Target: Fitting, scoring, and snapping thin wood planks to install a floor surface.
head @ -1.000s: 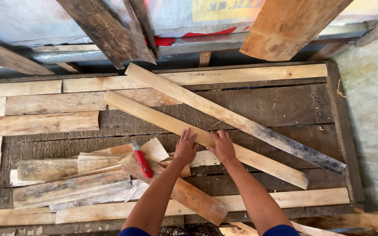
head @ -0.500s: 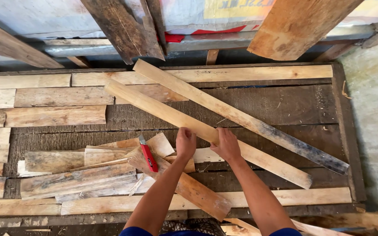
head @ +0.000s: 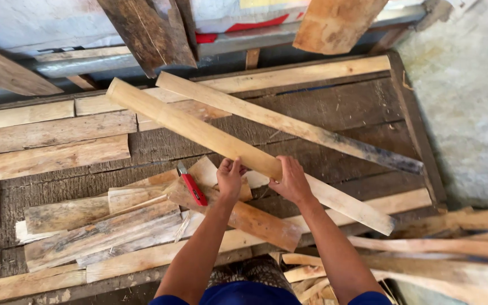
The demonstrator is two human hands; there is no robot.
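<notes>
A long pale wooden plank (head: pixel 199 130) lies diagonally across the dark wooden platform (head: pixel 334 107), from upper left to lower right. My left hand (head: pixel 230 179) and my right hand (head: pixel 292 183) both grip this plank near its middle, fingers curled over its upper edge. A second long plank (head: pixel 289 121) with a dark weathered end lies just beyond it, also diagonal. A red utility knife (head: pixel 192 186) rests on a brown board (head: pixel 249 217) right beside my left hand.
Short weathered boards (head: pixel 103 226) are piled at the left front. Flat boards (head: pixel 57 141) line the platform's left side. Dark beams (head: pixel 148 34) and a brown plank (head: pixel 334 22) lean overhead. Loose slats (head: pixel 453 248) lie at the right, by a concrete floor (head: pixel 470 101).
Both hands have taken hold of the diagonal plank and its upper end has lifted and shifted a little. The view has drifted slightly downward.
</notes>
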